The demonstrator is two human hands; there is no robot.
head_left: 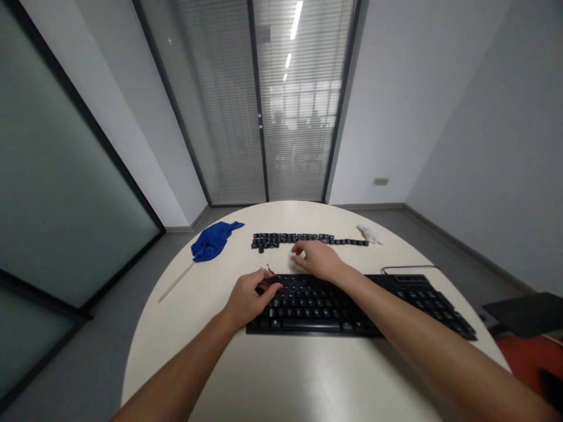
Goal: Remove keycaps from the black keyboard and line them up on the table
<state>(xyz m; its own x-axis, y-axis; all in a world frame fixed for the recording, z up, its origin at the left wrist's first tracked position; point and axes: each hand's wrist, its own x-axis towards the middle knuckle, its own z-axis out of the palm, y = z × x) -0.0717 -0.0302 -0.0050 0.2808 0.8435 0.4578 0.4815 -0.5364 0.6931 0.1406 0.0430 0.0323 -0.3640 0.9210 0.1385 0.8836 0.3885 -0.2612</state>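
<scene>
Lying under left grip (pixel 248 298), clamped on small tool (pixel 275 279): keyboard (pixel 321 309); right grip (pixel 323 259) parted.

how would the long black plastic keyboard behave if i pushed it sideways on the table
The long black plastic keyboard looks rigid, so it would probably slide as one piece. Lying broad and flat on the pale table, it seems unlikely to roll or tip. The thin dark cable at its far edge might trail or tug.

From here I see a plastic keyboard (pixel 310 324), matt, wrinkled cloth (pixel 213 241) beyond its left end, smooth, faintly glossy worktop (pixel 272 378) beneath.
</scene>
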